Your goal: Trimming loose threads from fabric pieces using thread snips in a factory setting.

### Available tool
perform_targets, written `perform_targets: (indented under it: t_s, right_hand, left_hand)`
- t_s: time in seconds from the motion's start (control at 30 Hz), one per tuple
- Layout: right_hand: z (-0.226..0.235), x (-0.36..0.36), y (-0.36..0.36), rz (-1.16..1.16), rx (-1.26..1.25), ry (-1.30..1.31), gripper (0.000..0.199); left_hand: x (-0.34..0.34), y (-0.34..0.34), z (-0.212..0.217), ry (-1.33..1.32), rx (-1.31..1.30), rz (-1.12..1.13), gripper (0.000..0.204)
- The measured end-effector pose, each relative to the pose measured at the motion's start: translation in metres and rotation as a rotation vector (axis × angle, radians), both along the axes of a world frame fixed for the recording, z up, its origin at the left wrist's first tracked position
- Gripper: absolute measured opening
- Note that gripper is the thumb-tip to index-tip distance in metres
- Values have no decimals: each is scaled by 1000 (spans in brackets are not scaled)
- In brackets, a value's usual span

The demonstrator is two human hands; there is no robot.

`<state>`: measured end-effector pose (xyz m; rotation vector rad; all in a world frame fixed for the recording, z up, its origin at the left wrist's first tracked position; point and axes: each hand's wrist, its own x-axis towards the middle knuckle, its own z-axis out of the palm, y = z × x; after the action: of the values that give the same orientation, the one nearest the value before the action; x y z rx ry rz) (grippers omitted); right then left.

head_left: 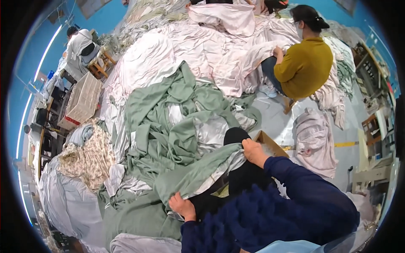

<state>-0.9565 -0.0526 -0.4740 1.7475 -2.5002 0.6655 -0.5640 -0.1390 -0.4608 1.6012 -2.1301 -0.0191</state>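
Note:
A large green cloth with a pale underside is stretched across my lap, over my dark trousers. My left hand is closed on its near edge at the lower left. Up and to the right, my right hand grips another part of the same edge near my knee, so the edge runs taut between both hands. Beyond my lap the green fabric continues into a crumpled heap with white patches showing. More green cloth spreads beside my left hand.
White and pinkish cloth is piled high ahead. A person in a mustard top sits at the right holding cloth; another person sits far left. A cardboard box stands by my knee, a plastic crate at left, a pinkish bundle at right.

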Motion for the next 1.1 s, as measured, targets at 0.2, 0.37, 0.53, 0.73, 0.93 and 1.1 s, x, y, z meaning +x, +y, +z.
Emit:
perform_targets:
  t_s: [0.2,0.37,0.53,0.73,0.93,1.1]
  right_hand:
    - [-2,-1,0,-25,-4,-29,15]
    - [-9,-2,-1,-24,-18,-29,16]
    - [-12,0,-3,-57,-36,4,7]
    - [-2,-2,-1,-63,-96,29,9]
    - [-3,10,2,-60,-101,-59,10]
    - [-2,5,15,-63,-171,-52,10]
  left_hand:
    - [0,4,2,8,-31,-9,34]
    - [4,7,-1,-2,-27,14,36]
    - [2,4,2,26,-69,11,34]
    - [4,7,4,78,-97,12,34]
    - [21,21,-5,110,-194,31,17]
    - [31,24,-23,212,-159,134,22]
